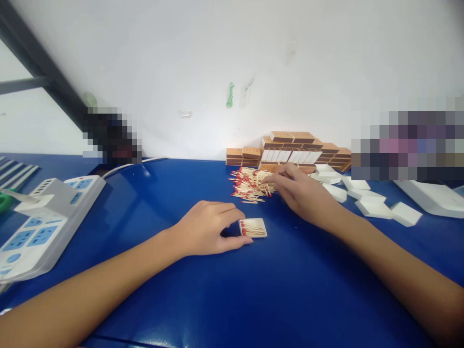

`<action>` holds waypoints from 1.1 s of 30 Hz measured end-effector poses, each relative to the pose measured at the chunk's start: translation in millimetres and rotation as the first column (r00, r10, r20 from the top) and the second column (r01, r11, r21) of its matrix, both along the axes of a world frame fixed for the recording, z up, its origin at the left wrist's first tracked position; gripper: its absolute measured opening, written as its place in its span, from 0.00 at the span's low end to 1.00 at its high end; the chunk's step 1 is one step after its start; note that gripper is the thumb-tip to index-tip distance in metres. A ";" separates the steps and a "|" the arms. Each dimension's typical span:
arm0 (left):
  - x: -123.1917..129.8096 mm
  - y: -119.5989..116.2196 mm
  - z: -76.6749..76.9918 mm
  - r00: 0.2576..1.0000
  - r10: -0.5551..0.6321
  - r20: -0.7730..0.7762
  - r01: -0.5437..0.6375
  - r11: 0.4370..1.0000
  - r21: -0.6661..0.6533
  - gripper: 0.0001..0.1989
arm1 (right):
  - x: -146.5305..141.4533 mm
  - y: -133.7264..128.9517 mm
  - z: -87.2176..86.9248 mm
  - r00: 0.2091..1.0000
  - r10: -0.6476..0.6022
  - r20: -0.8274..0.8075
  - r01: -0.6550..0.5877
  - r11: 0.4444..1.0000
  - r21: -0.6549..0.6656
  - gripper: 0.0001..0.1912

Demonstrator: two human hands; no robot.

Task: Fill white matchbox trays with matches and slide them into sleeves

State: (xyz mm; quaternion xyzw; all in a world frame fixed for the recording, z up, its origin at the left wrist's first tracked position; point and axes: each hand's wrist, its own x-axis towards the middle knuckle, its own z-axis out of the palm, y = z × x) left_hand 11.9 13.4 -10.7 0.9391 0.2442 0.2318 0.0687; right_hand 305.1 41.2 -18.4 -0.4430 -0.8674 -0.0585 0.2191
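Note:
On the blue table, a small white matchbox tray (259, 234) lies with several red-headed matches (253, 227) in it. My left hand (212, 228) rests beside it, thumb and fingers closed round its left end. Farther back is a loose pile of red-tipped matches (250, 184). At the right edge of this pile, my right hand (299, 191) pinches at matches with thumb and forefinger together; the exact number in its fingertips is hidden.
Stacked brown matchboxes (290, 137) stand against the white wall behind the pile. Several white trays (373, 207) lie scattered to the right, near a white device (431, 198). A white power strip (54, 232) with a plug and cable lies at left.

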 end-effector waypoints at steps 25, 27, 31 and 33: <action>-1.8 1.5 0.8 0.999 0.042 0.034 -0.043 0.998 0.046 0.16 | -0.9 -8.4 9.9 1.000 -0.023 0.013 0.023 1.000 0.019 0.09; -1.7 1.7 0.8 0.997 0.068 0.047 -0.070 0.997 0.045 0.16 | -7.5 -17.4 15.4 0.998 0.011 -0.064 -0.013 0.999 -0.030 0.07; 0.7 0.9 1.7 0.995 0.099 0.033 -0.100 0.995 0.027 0.17 | -31.0 -42.7 23.3 0.985 0.066 -0.160 -0.095 0.979 -0.182 0.06; 2.2 0.3 2.2 0.995 0.095 0.032 -0.096 0.995 0.029 0.17 | -42.4 -53.3 24.8 0.985 0.092 -0.145 -0.124 0.966 -0.228 0.06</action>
